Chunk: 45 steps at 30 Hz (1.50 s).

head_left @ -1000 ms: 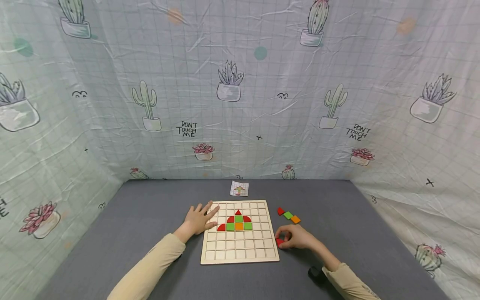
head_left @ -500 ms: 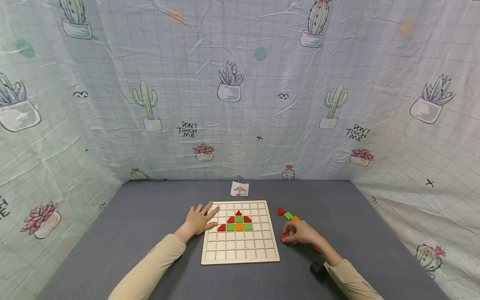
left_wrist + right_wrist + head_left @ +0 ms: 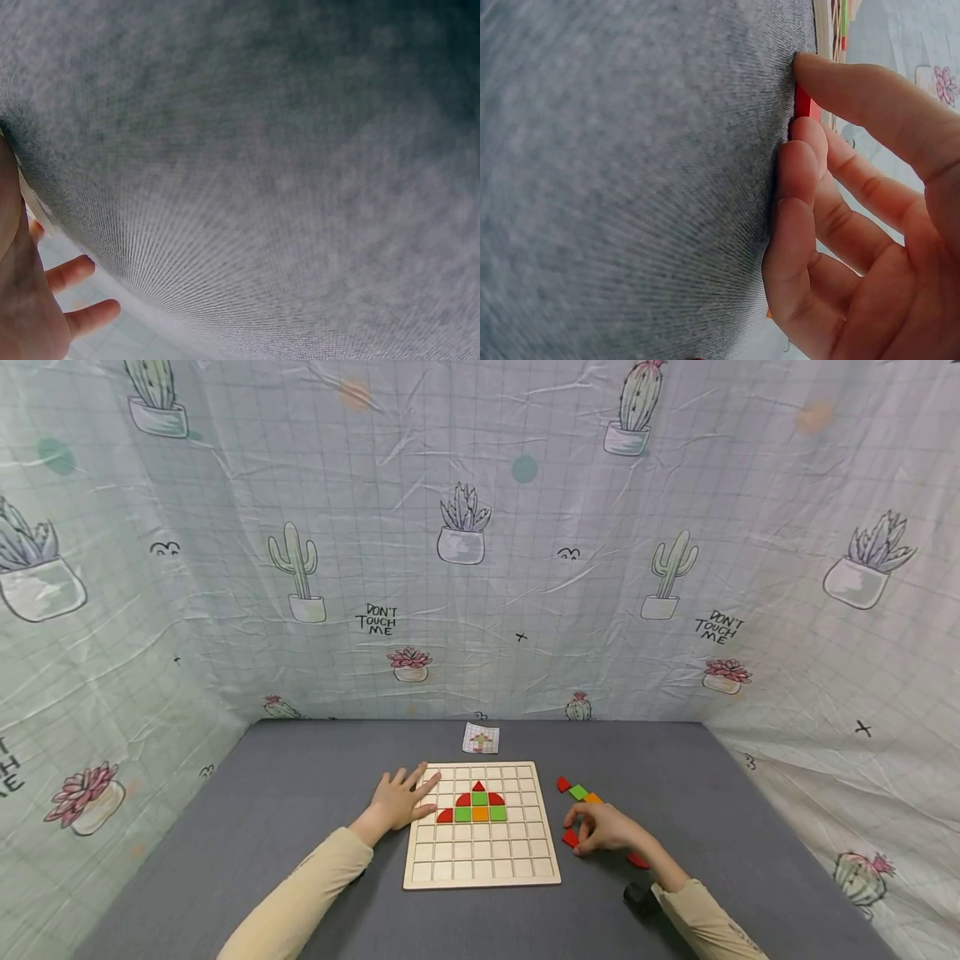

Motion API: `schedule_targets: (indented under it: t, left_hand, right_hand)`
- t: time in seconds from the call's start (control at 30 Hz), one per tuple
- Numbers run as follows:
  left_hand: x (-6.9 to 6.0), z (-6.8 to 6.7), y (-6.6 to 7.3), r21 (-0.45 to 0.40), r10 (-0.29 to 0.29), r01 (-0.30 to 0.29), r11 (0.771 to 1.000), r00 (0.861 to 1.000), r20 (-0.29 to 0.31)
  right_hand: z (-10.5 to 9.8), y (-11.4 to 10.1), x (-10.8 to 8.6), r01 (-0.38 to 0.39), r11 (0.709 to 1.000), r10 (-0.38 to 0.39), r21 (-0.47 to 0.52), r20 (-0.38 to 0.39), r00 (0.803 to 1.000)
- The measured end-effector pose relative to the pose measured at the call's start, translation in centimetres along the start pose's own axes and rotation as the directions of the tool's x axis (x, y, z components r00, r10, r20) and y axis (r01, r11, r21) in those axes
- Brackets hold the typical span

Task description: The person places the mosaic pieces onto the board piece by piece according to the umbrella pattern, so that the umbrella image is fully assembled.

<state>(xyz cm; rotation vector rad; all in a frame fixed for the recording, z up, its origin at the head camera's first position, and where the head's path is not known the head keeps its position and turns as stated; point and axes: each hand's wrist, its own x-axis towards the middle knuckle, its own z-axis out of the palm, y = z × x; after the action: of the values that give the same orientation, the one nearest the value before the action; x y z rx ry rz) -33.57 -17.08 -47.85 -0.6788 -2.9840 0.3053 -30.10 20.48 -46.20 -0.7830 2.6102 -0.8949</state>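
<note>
A wooden grid board (image 3: 480, 863) lies on the grey table, with red, green and orange pieces set in its upper middle cells. My left hand (image 3: 394, 800) rests with spread fingers on the board's upper left edge; its fingers (image 3: 91, 316) stretch out straight in the left wrist view. To the right of the board, my right hand (image 3: 604, 828) pinches a red piece (image 3: 571, 838) at the table surface. In the right wrist view that red piece (image 3: 803, 102) shows between the thumb and curled fingertips of my right hand (image 3: 870, 217).
A small printed card (image 3: 481, 738) lies behind the board. Right of the board are a red piece (image 3: 564, 784), a green piece (image 3: 577, 792) and an orange piece (image 3: 593, 798). Another red piece (image 3: 638, 861) lies under the right forearm, near a black object (image 3: 640, 900).
My right hand has shifted slightly right, away from the board's edge, with a red piece at its fingertips. Another red piece has come into view below the wrist. The left hand stays in place.
</note>
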Motion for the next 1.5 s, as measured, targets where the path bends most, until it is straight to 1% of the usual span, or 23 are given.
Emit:
schedule_targets:
  t: [0.23, 0.47, 0.63, 0.83, 1.1, 1.33, 1.5]
  left_hand:
    - [0.2, 0.1, 0.0, -0.009, -0.002, 0.002, 1.000, 1.000, 0.009]
    - [0.3, 0.0, 0.0, -0.025, -0.002, 0.002, 1.000, 1.000, 0.018]
    - [0.2, -0.1, 0.0, -0.014, 0.000, 0.000, 1.000, 1.000, 0.014]
    - [0.0, -0.3, 0.1, -0.006, 0.000, 0.000, 1.000, 1.000, 0.016]
    - [-0.2, -0.4, 0.2, 0.006, -0.010, 0.010, 1.000, 1.000, 0.022]
    - [-0.3, -0.4, 0.2, 0.001, -0.011, 0.011, 1.000, 1.000, 0.016]
    - [-0.3, -0.4, 0.3, 0.006, -0.003, 0.003, 1.000, 1.000, 0.004]
  right_hand:
    - [-0.1, 0.0, 0.2, 0.006, 1.000, -0.006, -0.008, -0.017, 1.000]
    - [-0.4, -0.1, 0.6, 0.020, 0.999, -0.021, -0.040, -0.032, 0.999]
    - [-0.6, -0.5, 1.2, 0.043, 0.999, -0.044, -0.022, -0.030, 0.999]
    - [-0.6, -1.2, 2.0, 0.039, 0.999, -0.040, -0.022, -0.032, 0.999]
    - [-0.2, -2.3, 3.3, 0.051, 0.999, -0.051, -0.003, -0.008, 0.999]
    - [0.3, -3.1, 4.8, 0.072, 0.997, -0.072, -0.017, -0.008, 0.997]
    - [0.7, -3.1, 5.6, 0.071, 0.997, -0.072, 0.029, 0.031, 0.997]
